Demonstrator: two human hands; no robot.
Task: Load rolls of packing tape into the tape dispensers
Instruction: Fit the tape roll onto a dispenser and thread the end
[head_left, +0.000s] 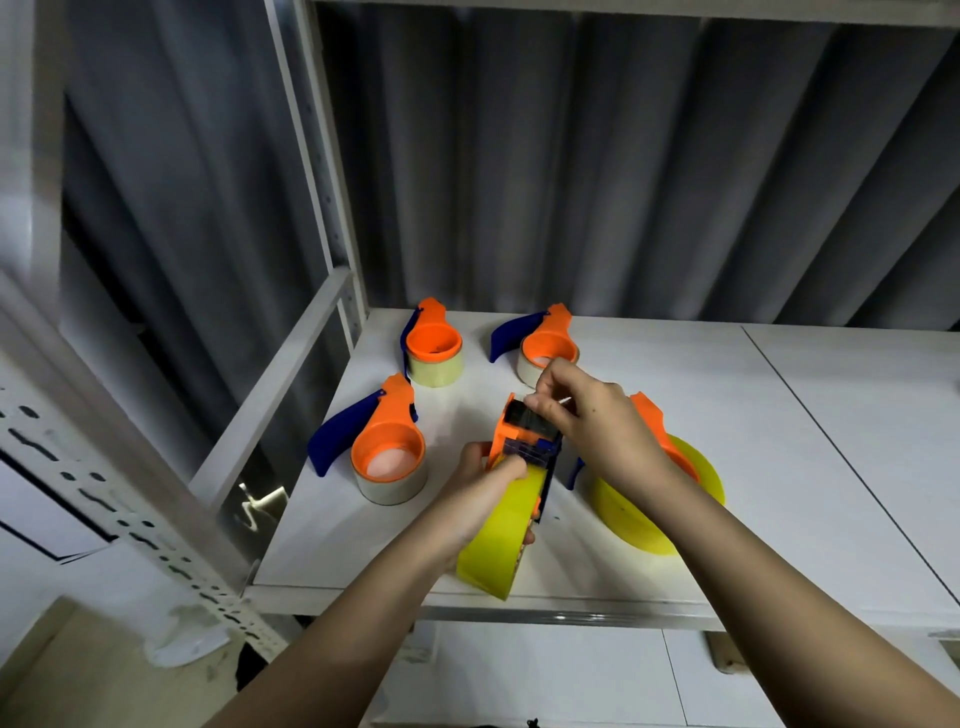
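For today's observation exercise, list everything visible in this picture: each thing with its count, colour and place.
Loaded tape dispensers: three, orange and blue with pale tape, standing at the shelf's back and left.
Held tape dispenser: one, orange and blue with a yellow roll, centre.
Fifth tape dispenser: one, orange with a yellow roll, lying behind the right forearm.
Shelf: one, white.
Curtain: grey, behind.
Left hand: grips the held dispenser.
Right hand: pinches the tape end at its head.
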